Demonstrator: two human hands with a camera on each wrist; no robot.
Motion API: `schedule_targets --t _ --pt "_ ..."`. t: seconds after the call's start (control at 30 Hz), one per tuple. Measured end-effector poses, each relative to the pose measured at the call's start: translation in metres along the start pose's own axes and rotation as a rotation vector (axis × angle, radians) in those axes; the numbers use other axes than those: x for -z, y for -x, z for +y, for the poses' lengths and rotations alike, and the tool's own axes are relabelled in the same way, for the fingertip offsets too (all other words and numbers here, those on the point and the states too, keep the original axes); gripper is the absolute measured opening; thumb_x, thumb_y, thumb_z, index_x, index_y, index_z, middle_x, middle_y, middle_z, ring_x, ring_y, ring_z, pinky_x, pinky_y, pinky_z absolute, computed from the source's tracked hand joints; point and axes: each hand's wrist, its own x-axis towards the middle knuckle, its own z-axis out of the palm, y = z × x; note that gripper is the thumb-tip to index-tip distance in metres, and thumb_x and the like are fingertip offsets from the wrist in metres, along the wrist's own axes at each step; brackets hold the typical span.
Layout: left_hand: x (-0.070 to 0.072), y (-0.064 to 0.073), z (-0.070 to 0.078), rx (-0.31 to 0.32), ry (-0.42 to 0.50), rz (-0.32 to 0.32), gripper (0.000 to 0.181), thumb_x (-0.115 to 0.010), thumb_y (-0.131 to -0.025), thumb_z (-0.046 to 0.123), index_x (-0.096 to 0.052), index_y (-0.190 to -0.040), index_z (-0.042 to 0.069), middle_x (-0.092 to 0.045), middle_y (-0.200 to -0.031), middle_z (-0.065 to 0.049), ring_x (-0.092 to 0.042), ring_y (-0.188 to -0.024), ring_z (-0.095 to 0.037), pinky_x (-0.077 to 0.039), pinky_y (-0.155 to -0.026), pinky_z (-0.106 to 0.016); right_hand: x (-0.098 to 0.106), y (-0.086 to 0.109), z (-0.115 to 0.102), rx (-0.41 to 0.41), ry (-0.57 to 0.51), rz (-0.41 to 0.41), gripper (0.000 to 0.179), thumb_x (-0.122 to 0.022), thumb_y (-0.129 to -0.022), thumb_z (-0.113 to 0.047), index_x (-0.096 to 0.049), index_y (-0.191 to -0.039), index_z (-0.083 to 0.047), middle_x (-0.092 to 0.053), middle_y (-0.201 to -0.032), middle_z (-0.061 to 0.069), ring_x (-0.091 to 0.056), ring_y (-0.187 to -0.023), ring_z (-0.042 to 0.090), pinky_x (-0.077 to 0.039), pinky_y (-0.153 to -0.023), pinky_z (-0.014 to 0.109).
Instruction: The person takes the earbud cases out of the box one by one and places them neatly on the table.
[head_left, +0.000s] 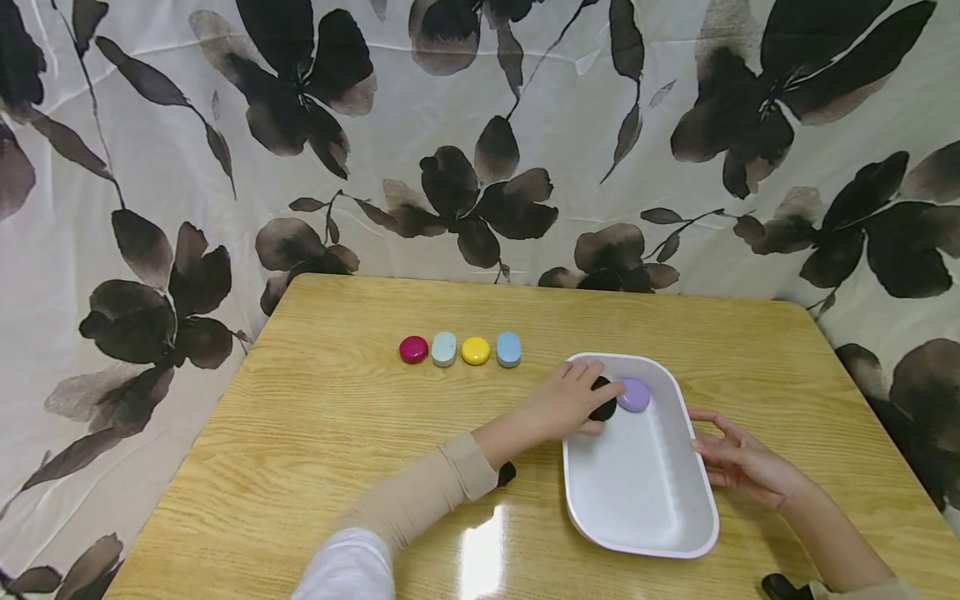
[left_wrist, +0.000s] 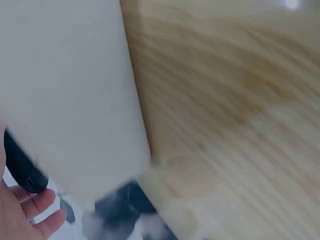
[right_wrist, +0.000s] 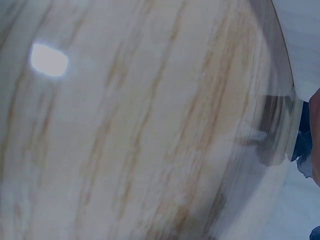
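Over the far left corner of a white tray [head_left: 652,500], my left hand [head_left: 573,400] grips a black round piece [head_left: 603,400] between thumb and fingers. A purple round piece [head_left: 634,395] lies inside the tray, just right of those fingers. My right hand [head_left: 738,458] rests its fingers along the outside of the tray's right wall. In the left wrist view, fingers [left_wrist: 37,205] show at the lower left beside a dark rounded thing [left_wrist: 22,165] with a small slot. Only a sliver of skin appears at the right wrist view's edge.
Behind the tray's left side, a row on the wooden table [head_left: 315,417] holds a dark red piece [head_left: 413,350], a pale green one [head_left: 444,349], a yellow one [head_left: 476,351] and a blue one [head_left: 508,349]. A floral cloth [head_left: 600,192] hangs behind the table.
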Motion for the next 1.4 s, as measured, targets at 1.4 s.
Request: schedule_targets --t 1.4 --pt "-0.039 0.059 -0.067 0.204 0.134 -0.31 0.057 -0.046 -0.091 0.047 -0.027 -0.141 0.027 -0.021 -0.146 -0.009 -0.029 -0.13 -0.025 -0.035 -0.097 -0.039 0.0 0.001 0.001 0.0 0.023 0.028 0.044 -0.026 -0.097 0.002 -0.038 -0.129 -0.026 -0.059 -0.116 0.002 -0.059 -0.105 0.018 -0.049 -0.083 0.039"
